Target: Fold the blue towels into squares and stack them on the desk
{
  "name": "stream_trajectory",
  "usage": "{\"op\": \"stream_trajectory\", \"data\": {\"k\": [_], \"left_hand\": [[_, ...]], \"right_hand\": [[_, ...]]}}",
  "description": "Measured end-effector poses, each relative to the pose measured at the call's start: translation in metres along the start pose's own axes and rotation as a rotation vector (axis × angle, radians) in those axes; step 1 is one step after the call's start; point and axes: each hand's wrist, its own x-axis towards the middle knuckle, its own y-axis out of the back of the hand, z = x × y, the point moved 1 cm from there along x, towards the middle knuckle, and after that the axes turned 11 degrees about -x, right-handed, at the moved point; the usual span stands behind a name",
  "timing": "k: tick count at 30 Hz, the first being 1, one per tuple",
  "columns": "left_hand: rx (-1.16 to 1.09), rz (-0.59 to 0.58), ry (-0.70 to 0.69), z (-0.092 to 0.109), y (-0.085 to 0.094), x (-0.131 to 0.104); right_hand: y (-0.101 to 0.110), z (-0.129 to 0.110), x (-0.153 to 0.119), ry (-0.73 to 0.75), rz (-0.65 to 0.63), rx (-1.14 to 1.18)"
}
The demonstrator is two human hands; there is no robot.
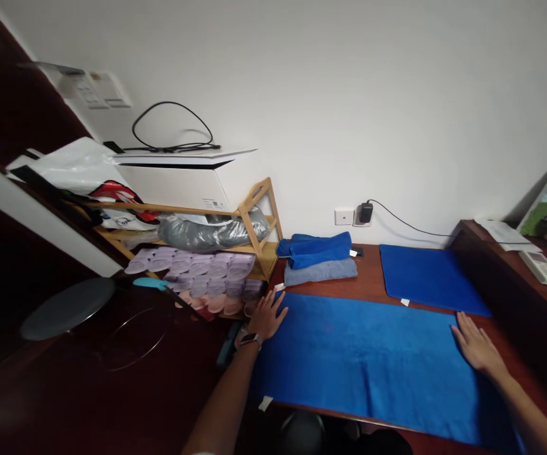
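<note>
We have a wide bright-blue rectangular cloth (349, 351) lying on the reddish-brown wooden table (370, 275), our left hand (266, 317) spread and our right hand (480, 347) flat at its far corners, a folded dark-blue cloth (321, 250) beyond it.

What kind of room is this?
Maybe a room at home or a small office: there's a desk with a big blue cloth on it, a packed wooden shelf and a round stool.

A blue cloth (339, 341) lies spread out at the frame's lower centre-right. Creases mark its near side.
</note>
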Motion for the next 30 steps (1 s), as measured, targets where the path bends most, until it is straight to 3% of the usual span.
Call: {"op": "stream_trajectory", "data": {"k": [2,4,7,9,11,14,18,21,23,25,27,30], "left_hand": [[0.010,-0.013,0.013,0.000,-0.001,0.001],[0.015,-0.027,0.025,-0.002,0.000,0.002],[0.004,-0.076,0.037,-0.004,0.004,0.006],[-0.004,-0.101,0.038,0.000,0.011,0.008],[-0.011,-0.068,0.034,0.013,0.018,0.006],[-0.041,-0.002,-0.053,0.053,0.025,-0.012],[-0.062,-0.071,-0.219,0.105,0.021,-0.059],[-0.018,-0.081,-0.160,0.105,0.019,-0.094],[0.008,-0.060,-0.095,0.090,0.021,-0.110],[0.018,-0.043,-0.059,0.074,0.024,-0.119],[0.021,-0.036,-0.045,0.066,0.027,-0.122],[0.022,-0.042,-0.044,0.066,0.029,-0.122]], "right_hand": [[-0.003,0.012,-0.002,0.008,0.016,-0.005],[0.002,0.010,-0.002,0.014,0.007,-0.018],[0.020,-0.005,-0.003,0.001,-0.046,-0.031],[0.036,-0.027,-0.010,0.004,-0.015,-0.021],[0.052,-0.067,-0.028,0.062,0.098,0.016],[0.065,-0.158,-0.075,0.242,0.226,0.123],[0.063,-0.282,-0.138,0.458,0.138,0.226],[0.059,-0.323,-0.159,0.524,0.057,0.226],[0.057,-0.315,-0.160,0.510,0.033,0.200],[0.052,-0.280,-0.157,0.446,0.040,0.172],[0.044,-0.223,-0.153,0.344,0.072,0.145],[0.028,-0.115,-0.150,0.151,0.126,0.091]]}}
